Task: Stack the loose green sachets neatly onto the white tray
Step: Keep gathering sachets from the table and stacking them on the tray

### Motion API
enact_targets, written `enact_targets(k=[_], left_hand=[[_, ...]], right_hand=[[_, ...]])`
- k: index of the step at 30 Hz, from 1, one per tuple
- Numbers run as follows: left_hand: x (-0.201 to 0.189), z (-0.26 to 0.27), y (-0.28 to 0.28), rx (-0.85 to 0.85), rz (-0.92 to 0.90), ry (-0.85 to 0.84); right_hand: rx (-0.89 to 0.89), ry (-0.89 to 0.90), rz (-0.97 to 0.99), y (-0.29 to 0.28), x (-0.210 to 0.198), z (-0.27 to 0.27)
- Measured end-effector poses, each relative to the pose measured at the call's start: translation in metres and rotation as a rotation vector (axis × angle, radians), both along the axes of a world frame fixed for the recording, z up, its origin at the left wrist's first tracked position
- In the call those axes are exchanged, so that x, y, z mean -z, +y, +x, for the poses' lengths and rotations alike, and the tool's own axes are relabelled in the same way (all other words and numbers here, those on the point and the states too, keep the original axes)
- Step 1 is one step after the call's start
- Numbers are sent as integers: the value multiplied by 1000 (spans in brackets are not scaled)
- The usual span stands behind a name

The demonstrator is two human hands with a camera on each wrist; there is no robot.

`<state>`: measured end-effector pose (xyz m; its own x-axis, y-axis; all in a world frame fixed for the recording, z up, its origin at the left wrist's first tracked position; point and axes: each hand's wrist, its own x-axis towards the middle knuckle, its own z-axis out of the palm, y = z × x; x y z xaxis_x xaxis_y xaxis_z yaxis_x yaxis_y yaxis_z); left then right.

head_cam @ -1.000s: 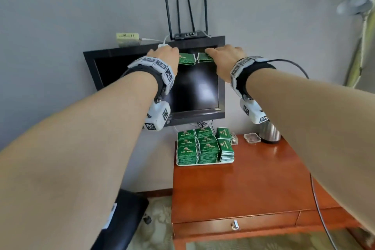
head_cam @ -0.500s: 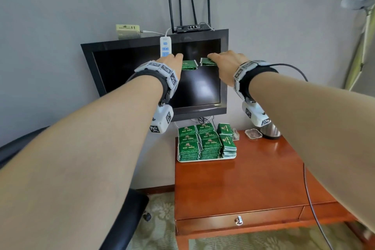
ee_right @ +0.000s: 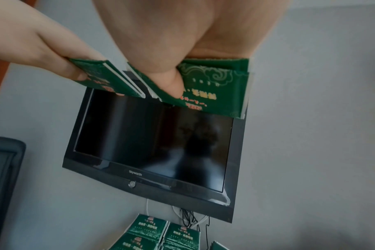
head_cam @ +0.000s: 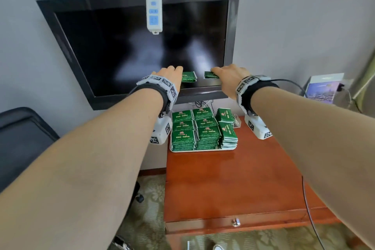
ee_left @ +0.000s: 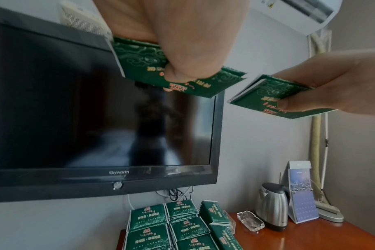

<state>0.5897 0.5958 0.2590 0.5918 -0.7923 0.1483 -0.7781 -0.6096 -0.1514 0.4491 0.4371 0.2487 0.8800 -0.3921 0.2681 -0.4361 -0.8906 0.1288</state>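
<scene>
Left wrist view: your left hand [ee_left: 182, 33] pinches a small green sachet bundle [ee_left: 161, 71], your right hand [ee_left: 332, 84] another [ee_left: 274, 94], both high above the white tray [head_cam: 203, 150] on the table [head_cam: 233, 178]. Loose pinches could fan bundles; dropping crooked would topple the stacks [head_cam: 203, 130].

A dark television [head_cam: 140, 46] hangs on a grey wall [head_cam: 294, 26] above a red-brown wooden desk [head_cam: 233, 184] on patterned carpet [head_cam: 150, 219]
</scene>
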Motion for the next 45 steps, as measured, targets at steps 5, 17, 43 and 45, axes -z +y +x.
enact_targets(k=[5, 17, 43, 45], left_hand=[[52, 54, -57, -55, 84, 78], [221, 126, -130, -150, 272, 365], [359, 178, -155, -176, 223, 449], [359, 178, -156, -166, 226, 447]], right_hand=[[-38, 81, 31, -61, 44, 63], [-112, 461, 255, -153, 203, 151], [-107, 515, 293, -176, 350, 209], [-102, 525, 285, -174, 350, 208]])
